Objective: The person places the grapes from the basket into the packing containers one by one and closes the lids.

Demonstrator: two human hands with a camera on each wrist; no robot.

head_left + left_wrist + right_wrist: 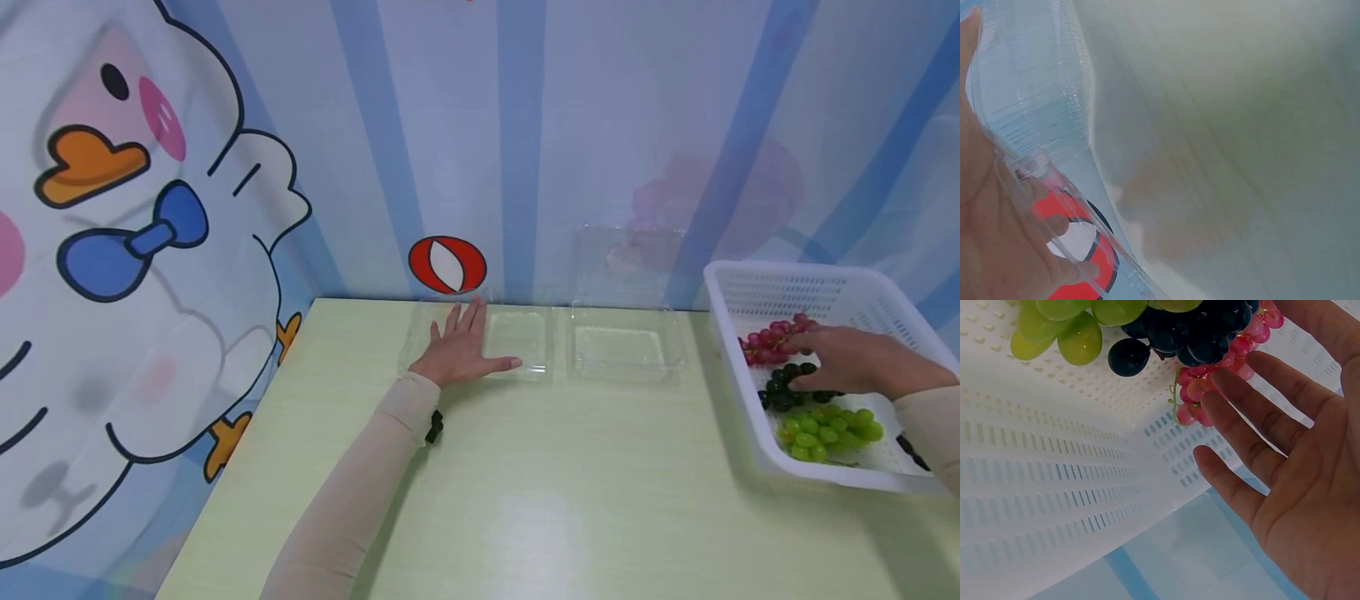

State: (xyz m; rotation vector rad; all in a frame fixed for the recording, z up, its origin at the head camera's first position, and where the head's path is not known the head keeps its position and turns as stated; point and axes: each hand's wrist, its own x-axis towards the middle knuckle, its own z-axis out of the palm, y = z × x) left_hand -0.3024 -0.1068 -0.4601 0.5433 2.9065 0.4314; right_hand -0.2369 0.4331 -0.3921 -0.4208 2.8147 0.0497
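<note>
With fingers spread, my left hand (462, 350) rests on a clear plastic clamshell box (517, 335) at the back of the table. The left wrist view shows the clear plastic close against its palm and fingers. My right hand (851, 360) reaches into a white basket (738, 392), over the black grapes (782, 388) and beside the pink-red grapes (767, 342). In the right wrist view its fingers are extended and apart, the tips next to the pink-red bunch (1188, 414); whether they touch is unclear. Green grapes (825, 432) lie nearest the basket's front.
A second clear clamshell box (624, 346) stands between the first box and the basket, its lid raised against the backdrop. A striped cartoon curtain (525, 150) hangs along the table's back edge. The pale wooden table (555, 483) extends in front.
</note>
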